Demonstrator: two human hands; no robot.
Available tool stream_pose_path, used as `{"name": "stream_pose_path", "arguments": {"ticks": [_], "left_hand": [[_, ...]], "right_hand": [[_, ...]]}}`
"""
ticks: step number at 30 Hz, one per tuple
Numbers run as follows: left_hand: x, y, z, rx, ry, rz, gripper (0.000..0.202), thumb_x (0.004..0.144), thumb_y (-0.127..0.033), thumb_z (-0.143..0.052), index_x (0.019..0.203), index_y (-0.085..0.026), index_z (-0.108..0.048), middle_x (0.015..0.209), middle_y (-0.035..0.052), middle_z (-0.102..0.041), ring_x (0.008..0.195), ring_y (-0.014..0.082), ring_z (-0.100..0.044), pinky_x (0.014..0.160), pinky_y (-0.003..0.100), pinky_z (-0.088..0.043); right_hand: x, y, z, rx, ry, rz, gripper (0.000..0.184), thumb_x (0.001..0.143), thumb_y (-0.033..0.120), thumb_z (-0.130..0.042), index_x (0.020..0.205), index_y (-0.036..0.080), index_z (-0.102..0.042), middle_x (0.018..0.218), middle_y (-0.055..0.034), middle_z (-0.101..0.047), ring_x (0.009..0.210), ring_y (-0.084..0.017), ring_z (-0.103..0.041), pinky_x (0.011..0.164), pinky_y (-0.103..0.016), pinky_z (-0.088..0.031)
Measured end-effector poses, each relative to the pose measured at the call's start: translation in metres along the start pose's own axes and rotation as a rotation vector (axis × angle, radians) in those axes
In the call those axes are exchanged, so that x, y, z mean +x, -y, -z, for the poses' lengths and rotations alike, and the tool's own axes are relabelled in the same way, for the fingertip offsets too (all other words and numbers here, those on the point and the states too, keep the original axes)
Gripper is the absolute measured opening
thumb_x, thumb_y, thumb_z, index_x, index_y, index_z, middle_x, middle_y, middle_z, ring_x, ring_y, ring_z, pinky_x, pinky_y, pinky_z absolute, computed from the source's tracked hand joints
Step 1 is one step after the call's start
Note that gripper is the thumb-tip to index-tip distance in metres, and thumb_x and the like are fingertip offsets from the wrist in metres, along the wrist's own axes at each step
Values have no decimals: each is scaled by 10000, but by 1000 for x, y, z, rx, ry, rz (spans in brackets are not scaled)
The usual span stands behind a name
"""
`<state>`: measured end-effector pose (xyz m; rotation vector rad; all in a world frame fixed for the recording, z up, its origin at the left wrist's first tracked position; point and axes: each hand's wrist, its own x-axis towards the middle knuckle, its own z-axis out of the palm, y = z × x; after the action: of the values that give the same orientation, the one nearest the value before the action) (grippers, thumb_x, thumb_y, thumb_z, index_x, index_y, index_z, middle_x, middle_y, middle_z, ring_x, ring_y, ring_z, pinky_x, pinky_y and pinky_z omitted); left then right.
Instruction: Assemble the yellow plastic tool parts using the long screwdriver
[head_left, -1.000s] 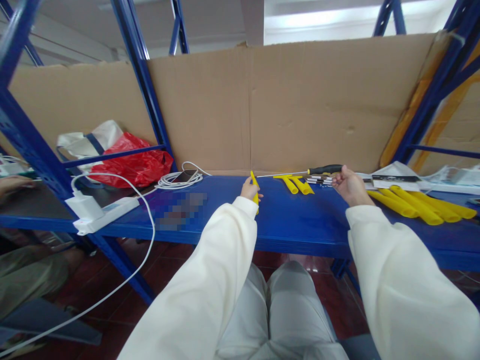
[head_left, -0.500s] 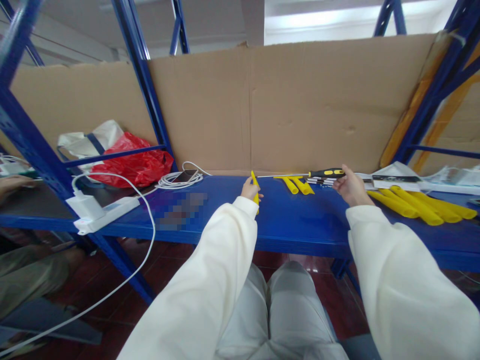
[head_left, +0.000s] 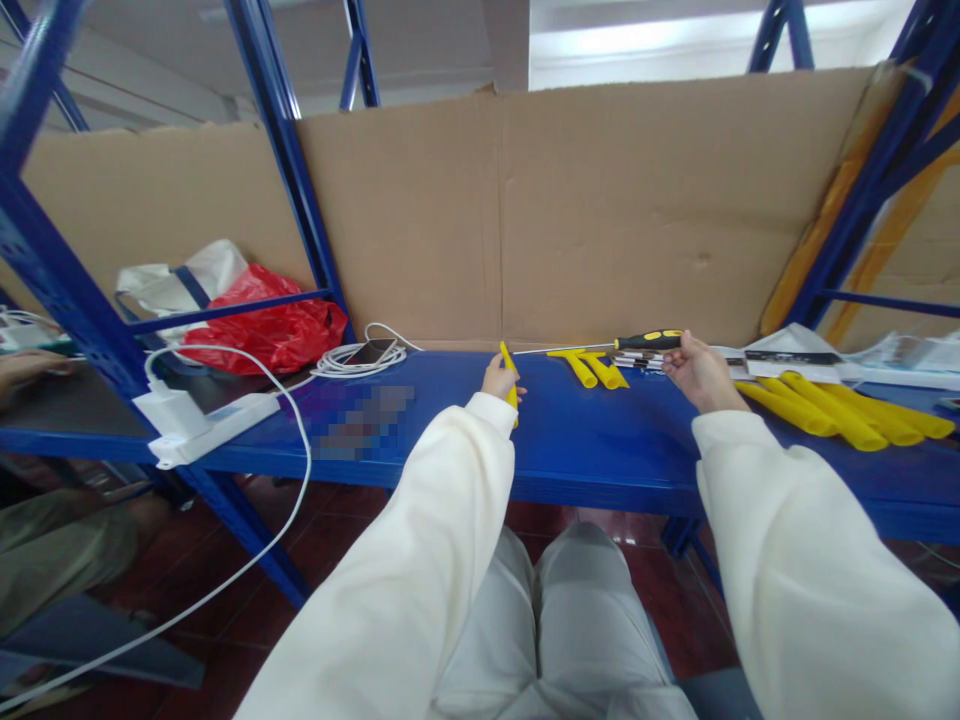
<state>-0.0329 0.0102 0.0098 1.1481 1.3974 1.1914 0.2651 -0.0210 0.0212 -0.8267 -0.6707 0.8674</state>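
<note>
My left hand (head_left: 501,379) is closed around a yellow plastic piece (head_left: 510,362), held upright over the bench. In my right hand (head_left: 697,372) is the end of a screwdriver (head_left: 646,341) with a black and yellow handle. Its long thin shaft points left and reaches the yellow piece near the top; whether the tip touches a screw there is too small to tell. Two yellow T-shaped pieces (head_left: 589,368) lie on the bench beneath the shaft. Right of my right hand, several longer yellow tubes (head_left: 840,410) lie side by side.
A blue bench (head_left: 600,445) spans the view, backed by cardboard (head_left: 622,220). To the left are a red plastic bag (head_left: 274,320), a phone (head_left: 370,352) on a coiled white cable, and a power strip (head_left: 217,430) with its cable hanging down. Another person's hand (head_left: 30,370) shows far left.
The screwdriver handle has turned slightly and tilted a little, its butt end now higher. My right fingers have shifted around its end. My left hand and the yellow piece stay in place.
</note>
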Motion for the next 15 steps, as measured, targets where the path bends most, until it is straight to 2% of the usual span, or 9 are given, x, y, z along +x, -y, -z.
{"name": "stream_pose_path", "arguments": {"ticks": [4, 8, 15], "left_hand": [[-1, 0, 0, 5, -3, -5, 814, 888, -15, -583, 1636, -318, -471, 1193, 92, -731, 534, 82, -626, 447, 183, -479], [-1, -1, 0, 12, -2, -2, 828, 881, -9, -585, 1640, -317, -470, 1194, 93, -727, 529, 83, -630, 447, 186, -481], [-3, -2, 0, 5, 29, 5, 825, 899, 30, -532, 1660, -276, -435, 1162, 80, -720, 473, 54, -576, 426, 179, -448]], "right_hand": [[-1, -1, 0, -28, -7, 4, 527, 905, 409, -879, 702, 234, -424, 513, 94, -367, 423, -81, -408, 387, -165, -385], [-2, -1, -1, -50, -59, 11, 567, 920, 466, -852, 688, 237, -388, 487, 94, -365, 406, -78, -381, 352, -157, -331], [4, -3, 3, -90, -35, 3, 588, 873, 487, -892, 703, 249, -383, 474, 107, -371, 389, -82, -401, 350, -171, -354]]}}
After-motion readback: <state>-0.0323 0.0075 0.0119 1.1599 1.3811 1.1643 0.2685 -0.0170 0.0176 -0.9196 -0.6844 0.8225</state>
